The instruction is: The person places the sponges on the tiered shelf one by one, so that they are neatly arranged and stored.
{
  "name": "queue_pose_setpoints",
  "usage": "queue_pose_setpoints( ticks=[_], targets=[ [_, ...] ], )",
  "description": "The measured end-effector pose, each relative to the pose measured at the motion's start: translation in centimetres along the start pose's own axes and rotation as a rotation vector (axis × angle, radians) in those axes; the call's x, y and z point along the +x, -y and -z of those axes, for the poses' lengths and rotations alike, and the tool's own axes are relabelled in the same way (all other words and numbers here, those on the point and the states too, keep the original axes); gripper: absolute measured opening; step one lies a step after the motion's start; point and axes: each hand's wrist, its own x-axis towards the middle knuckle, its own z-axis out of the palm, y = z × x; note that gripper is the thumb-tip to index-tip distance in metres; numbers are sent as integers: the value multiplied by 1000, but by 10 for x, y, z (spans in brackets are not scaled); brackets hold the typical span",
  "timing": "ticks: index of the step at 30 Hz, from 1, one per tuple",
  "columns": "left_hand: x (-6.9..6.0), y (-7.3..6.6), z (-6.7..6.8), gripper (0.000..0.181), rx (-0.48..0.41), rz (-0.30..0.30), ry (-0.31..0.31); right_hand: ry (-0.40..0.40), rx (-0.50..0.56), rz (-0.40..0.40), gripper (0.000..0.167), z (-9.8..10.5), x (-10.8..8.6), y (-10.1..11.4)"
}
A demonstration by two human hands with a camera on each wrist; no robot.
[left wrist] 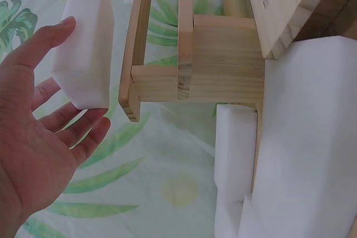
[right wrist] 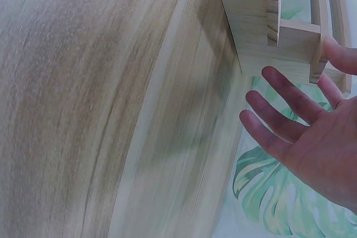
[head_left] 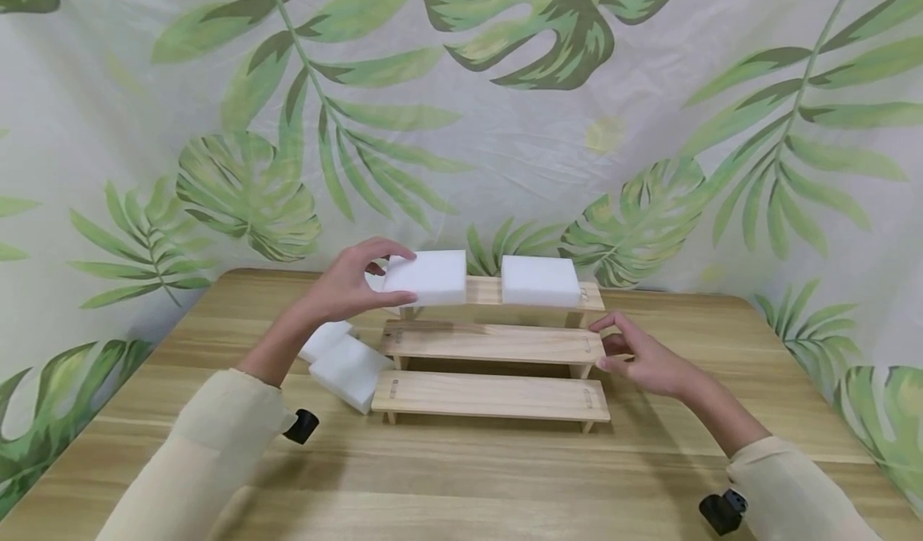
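Observation:
My left hand [head_left: 355, 282] holds a white foam block [head_left: 433, 275] between thumb and fingers at the left end of the top step. In the left wrist view a narrow gap shows between this foam block [left wrist: 89, 43] and the top board. A second white foam block [head_left: 541, 279] lies on the right part of the same top step. The three-step wooden stand [head_left: 490, 393] sits on the table. With thumb and index finger, my right hand [head_left: 652, 362] grips the right end of its middle step; the other fingers [right wrist: 279, 121] are spread apart.
Left of the stand, white foam blocks [head_left: 351, 371] lie partly over one another, leaning close to its side. The wood-grain table [head_left: 476, 485] reaches back to a leaf-printed cloth [head_left: 505, 148]. Small black devices [head_left: 301, 426] are attached at both sleeves.

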Motion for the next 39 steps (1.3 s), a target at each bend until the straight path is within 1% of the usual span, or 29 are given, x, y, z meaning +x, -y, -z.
queue_pose_setpoints(
  ticks=[6,10,14,17,22,31,39],
  targets=[
    [5,1,-4,50,-10,12,3,0,4,0,41,0,0,0],
    [8,-1,-6,49,-23,13,-10,-3,4,-7,42,0,0,1],
    [10,-4,-8,47,-33,-1,-28,-6,7,-6,41,0,1,0],
    [11,-5,-9,46,-41,-15,-31,-6,7,-3,41,0,1,-1],
    [14,-2,-11,48,-50,-19,-16,-8,11,-5,41,-1,0,-1],
    [20,2,-14,51,-66,9,23,-7,11,-16,42,-1,1,0],
    [26,3,-18,53,-67,11,53,0,25,-15,42,-1,1,-1]
  ],
)
